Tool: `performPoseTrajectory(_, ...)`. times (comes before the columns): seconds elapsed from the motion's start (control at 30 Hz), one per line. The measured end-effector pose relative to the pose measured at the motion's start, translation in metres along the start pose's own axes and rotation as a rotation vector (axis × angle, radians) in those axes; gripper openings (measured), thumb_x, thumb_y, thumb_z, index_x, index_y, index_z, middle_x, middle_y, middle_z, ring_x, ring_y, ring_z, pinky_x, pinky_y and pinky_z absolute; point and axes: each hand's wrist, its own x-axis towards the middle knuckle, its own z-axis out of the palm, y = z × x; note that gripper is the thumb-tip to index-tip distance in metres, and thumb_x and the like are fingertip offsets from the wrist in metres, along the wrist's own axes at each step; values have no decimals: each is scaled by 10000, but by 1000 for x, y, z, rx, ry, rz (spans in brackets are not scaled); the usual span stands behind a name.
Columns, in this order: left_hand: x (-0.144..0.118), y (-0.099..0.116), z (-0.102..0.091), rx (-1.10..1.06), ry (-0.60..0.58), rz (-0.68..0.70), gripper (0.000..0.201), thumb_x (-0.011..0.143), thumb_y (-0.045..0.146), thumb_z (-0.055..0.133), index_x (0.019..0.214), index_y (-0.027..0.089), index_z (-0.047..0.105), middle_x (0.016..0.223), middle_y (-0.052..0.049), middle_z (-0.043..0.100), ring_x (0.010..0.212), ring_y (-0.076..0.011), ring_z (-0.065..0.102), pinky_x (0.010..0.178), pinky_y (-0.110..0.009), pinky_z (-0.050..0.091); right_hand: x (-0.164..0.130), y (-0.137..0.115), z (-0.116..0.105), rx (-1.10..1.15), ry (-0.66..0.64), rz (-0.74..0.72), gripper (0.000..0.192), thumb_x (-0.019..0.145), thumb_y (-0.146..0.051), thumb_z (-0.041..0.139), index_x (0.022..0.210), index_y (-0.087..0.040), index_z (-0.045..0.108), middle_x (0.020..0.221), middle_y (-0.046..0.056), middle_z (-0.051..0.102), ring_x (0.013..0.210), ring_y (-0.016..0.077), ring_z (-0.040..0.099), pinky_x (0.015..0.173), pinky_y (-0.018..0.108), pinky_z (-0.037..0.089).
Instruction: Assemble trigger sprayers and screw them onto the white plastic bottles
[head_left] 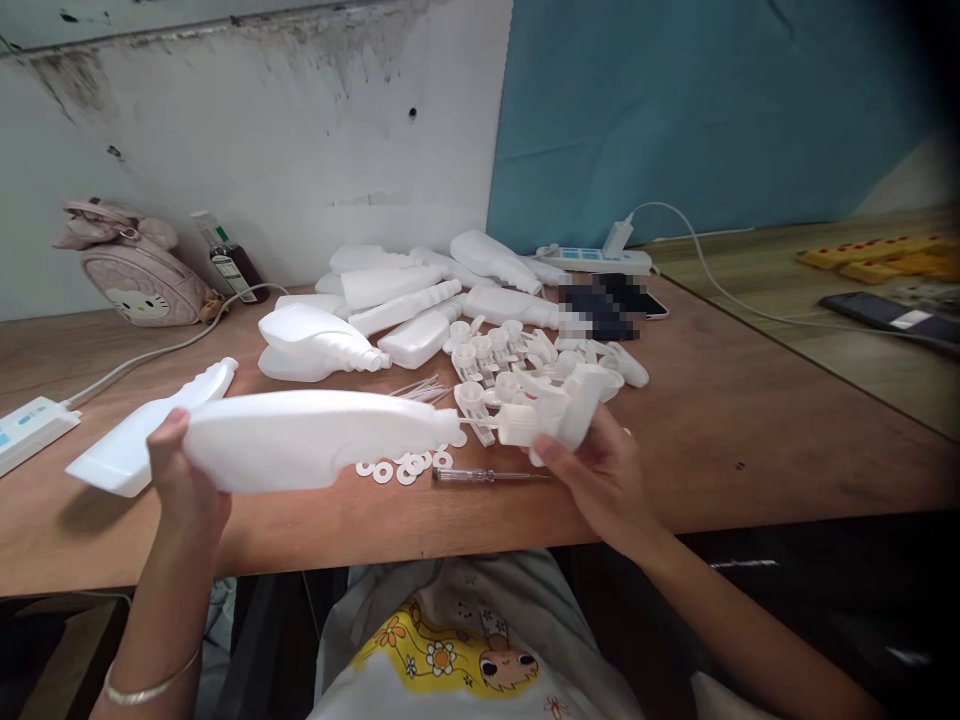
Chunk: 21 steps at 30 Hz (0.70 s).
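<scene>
My left hand (pixel 184 478) grips a white plastic bottle (pixel 315 438) by its base, holding it sideways above the table's front edge. My right hand (pixel 600 465) holds a white trigger sprayer head (pixel 559 412) at the bottle's neck, its thin tube reaching into the opening. Small white washers (pixel 401 468) and a clear-handled screwdriver (pixel 480 475) lie on the wooden table (pixel 750 430) just below. A heap of sprayer heads (pixel 517 355) sits behind my right hand.
Several empty white bottles (pixel 390 300) lie at the table's middle, one more bottle (pixel 150 430) at the left. A power strip (pixel 30 425), a pink bag (pixel 139 265), a small dark bottle (pixel 229 260), phones (pixel 630 295) and a second power strip (pixel 592 258) are around.
</scene>
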Motion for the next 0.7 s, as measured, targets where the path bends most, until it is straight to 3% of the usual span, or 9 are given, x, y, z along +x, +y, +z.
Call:
performPoseTrajectory(0.13,10,6,34,-77,-167,-52,307,532,339,559,582,194,293,500,70,331,432,-60,332,391,-184,255,15,-10,7,-66,-39,-99,359,633,-259,763,958,-268,611,856,-4,646,773,195,623,658,329,525)
performPoseTrajectory(0.2,14,5,38,-81,-240,-84,307,564,328,570,584,192,296,487,79,289,396,-42,293,368,-180,231,24,-17,8,-150,-71,-192,335,645,-235,753,950,-270,619,885,-3,653,815,199,624,706,344,520)
performPoseTrajectory(0.33,18,1,31,-68,-339,-168,296,586,312,598,589,182,331,500,74,346,392,-35,339,359,-178,247,30,-20,11,-240,-214,-388,236,691,-222,704,917,-250,640,959,20,669,913,210,613,794,374,496)
performPoseTrajectory(0.4,19,-3,26,-64,-335,-149,284,592,320,602,594,177,356,505,68,377,404,-40,367,366,-176,262,27,-15,14,-243,-187,-326,224,673,-255,719,881,-221,644,881,27,685,806,207,636,699,349,515)
performPoseTrajectory(0.53,13,-14,21,-41,-230,-75,275,601,372,593,593,169,407,519,47,432,448,-71,425,399,-192,309,22,-7,22,-166,-102,75,215,703,-350,694,791,-163,632,568,-7,637,501,161,593,423,245,434)
performPoseTrajectory(0.6,9,-19,20,-46,-191,-15,272,591,404,575,593,163,449,517,37,448,453,-84,424,403,-205,304,22,-7,23,-96,-102,167,240,705,-371,690,792,-155,632,529,-16,619,492,156,585,423,236,429)
performPoseTrajectory(0.7,4,-18,19,-26,-243,136,371,563,519,541,596,149,537,504,13,479,456,-108,420,401,-225,275,25,-7,20,0,-91,180,276,657,-356,729,829,-159,639,610,-9,645,549,155,600,488,253,472)
